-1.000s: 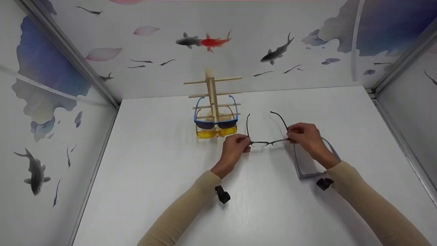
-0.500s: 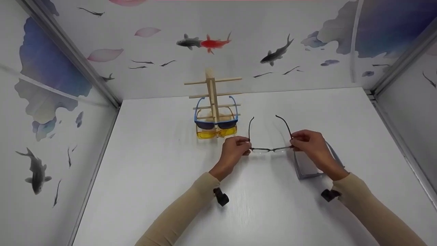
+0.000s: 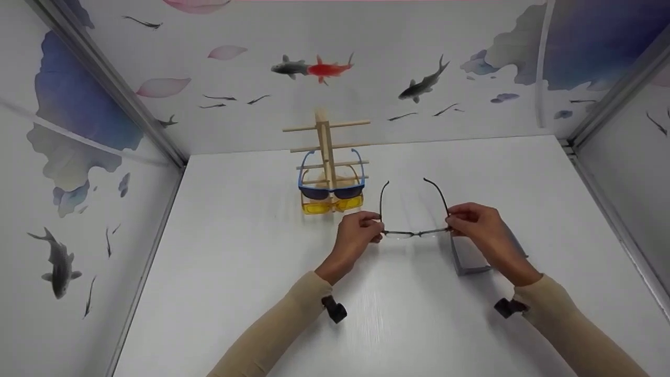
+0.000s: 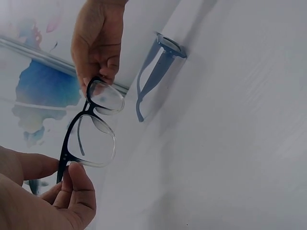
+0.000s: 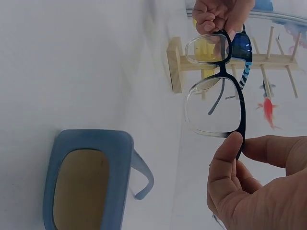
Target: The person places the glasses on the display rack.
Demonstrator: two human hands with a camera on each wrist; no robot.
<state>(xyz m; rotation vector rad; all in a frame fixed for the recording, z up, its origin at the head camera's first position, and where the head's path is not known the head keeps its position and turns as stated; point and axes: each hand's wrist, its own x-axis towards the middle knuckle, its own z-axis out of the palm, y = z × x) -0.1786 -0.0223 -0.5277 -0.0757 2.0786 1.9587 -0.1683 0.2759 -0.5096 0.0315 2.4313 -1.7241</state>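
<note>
A pair of eyeglasses (image 3: 416,234) with a dark top rim and clear lenses is held up, both temples unfolded and pointing away from me. My left hand (image 3: 356,235) pinches it at the left hinge between thumb and fingers. At the opposite hinge, my right hand (image 3: 479,225) does the same. Below and beside the right hand, blue-grey sunglasses (image 3: 471,269) lie on the white table, partly hidden by that hand in the head view. The right wrist view shows their brown lens (image 5: 81,187) close up.
A wooden glasses stand (image 3: 324,141) with several pegs rises near the back wall. Blue sunglasses (image 3: 349,191) and yellow-lensed glasses (image 3: 317,208) hang on its lower pegs; the upper pegs are bare. Walls printed with fish (image 3: 426,84) enclose the table at the back and sides.
Both hands have drawn the eyeglasses toward me and a little to the right, still gripping both hinges. The temples have spread slightly wider. The stand and the sunglasses on the table stay put.
</note>
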